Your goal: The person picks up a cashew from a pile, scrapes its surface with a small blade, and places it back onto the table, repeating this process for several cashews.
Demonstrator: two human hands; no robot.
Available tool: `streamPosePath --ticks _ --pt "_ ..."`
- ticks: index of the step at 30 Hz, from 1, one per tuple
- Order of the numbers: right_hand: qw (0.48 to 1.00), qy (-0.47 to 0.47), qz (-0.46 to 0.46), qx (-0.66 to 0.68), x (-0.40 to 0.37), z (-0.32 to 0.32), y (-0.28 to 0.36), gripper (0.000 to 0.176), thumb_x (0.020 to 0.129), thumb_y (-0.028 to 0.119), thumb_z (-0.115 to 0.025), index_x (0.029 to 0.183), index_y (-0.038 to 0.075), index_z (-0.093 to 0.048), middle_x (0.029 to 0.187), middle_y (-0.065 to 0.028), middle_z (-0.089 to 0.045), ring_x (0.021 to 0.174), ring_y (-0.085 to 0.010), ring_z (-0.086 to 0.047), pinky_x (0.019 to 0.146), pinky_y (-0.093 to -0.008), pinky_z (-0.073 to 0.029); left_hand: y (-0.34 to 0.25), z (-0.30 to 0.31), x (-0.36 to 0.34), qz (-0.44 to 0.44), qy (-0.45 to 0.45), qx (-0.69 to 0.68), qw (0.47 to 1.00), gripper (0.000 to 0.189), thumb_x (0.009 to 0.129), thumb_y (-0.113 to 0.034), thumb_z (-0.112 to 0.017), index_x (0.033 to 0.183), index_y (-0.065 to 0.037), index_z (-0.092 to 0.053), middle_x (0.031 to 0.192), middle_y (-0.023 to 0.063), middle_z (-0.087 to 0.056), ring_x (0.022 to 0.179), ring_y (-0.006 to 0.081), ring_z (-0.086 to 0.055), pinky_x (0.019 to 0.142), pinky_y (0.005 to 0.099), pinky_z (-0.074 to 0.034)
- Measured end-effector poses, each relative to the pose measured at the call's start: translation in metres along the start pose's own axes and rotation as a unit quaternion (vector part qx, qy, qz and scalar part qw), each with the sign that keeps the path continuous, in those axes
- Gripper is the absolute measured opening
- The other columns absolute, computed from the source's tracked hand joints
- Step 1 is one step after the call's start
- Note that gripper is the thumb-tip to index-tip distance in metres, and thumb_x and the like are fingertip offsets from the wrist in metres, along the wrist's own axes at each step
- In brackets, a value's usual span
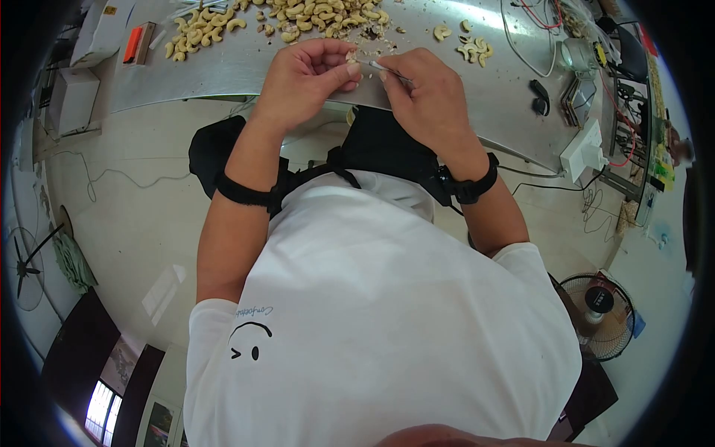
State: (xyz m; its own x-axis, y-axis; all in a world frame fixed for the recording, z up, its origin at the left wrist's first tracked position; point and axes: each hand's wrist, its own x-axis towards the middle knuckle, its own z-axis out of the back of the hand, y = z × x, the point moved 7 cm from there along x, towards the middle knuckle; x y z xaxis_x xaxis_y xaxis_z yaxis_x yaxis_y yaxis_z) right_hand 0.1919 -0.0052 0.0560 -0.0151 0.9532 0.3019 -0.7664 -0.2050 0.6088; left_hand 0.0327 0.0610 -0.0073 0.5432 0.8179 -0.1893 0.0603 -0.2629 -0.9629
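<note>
My left hand (304, 80) is closed, its thumb and fingertips pinching a cashew nut (351, 56) over the table's near edge. Close beside it, my right hand (432, 97) grips a thin metal tool (378, 65) whose tip points at the nut. Whether the tool is a small knife or tweezers is too small to tell. Beyond my hands lies a large pile of cashews (320, 15), with brown skin crumbs (370, 33) scattered at its near side. A few cashews and pieces (474, 51) sit apart, right of my right hand.
The metal table (506, 97) carries an orange-and-brown block (137, 43) at left. Toward the right are a glass jar (579, 54), a small black object (539, 97), cables and a white power strip (583, 151). A fan (598, 316) stands on the floor at lower right.
</note>
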Motion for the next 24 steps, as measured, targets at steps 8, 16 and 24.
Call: streamPosePath --ticks 8,16,24 --pt "1.000 -0.015 0.012 0.010 0.0009 -0.0027 -0.0002 0.014 0.086 0.011 -0.069 0.098 0.009 -0.074 0.089 -0.0092 -0.066 0.076 -0.0308 -0.067 0.067 -0.0396 -0.054 -0.0024 0.0007 -0.0012 0.019 -0.002 0.020 1.000 0.025 0.095 -0.004 -0.069 0.119 0.004 -0.066 0.098 0.0086 -0.071 0.086 0.0135 -0.070 0.078 0.0255 -0.059" --pt "0.999 -0.017 0.028 -0.005 0.0039 -0.0032 0.0010 0.014 0.085 0.011 -0.070 0.098 0.008 -0.074 0.088 -0.0095 -0.066 0.075 -0.0310 -0.067 0.067 -0.0398 -0.055 -0.0040 0.0022 -0.0007 0.019 0.013 -0.001 1.000 0.024 0.096 -0.005 -0.069 0.118 0.004 -0.066 0.097 0.0080 -0.071 0.084 0.0127 -0.069 0.077 0.0247 -0.059" --pt "0.993 -0.093 0.055 -0.047 -0.0039 -0.0031 0.0090 0.014 0.085 0.009 -0.071 0.098 0.010 -0.074 0.089 -0.0077 -0.067 0.075 -0.0286 -0.067 0.065 -0.0372 -0.055 -0.0022 0.0041 0.0006 0.051 0.018 -0.003 0.999 0.023 0.096 -0.009 -0.070 0.115 0.002 -0.067 0.097 0.0061 -0.071 0.083 0.0120 -0.069 0.076 0.0249 -0.059"
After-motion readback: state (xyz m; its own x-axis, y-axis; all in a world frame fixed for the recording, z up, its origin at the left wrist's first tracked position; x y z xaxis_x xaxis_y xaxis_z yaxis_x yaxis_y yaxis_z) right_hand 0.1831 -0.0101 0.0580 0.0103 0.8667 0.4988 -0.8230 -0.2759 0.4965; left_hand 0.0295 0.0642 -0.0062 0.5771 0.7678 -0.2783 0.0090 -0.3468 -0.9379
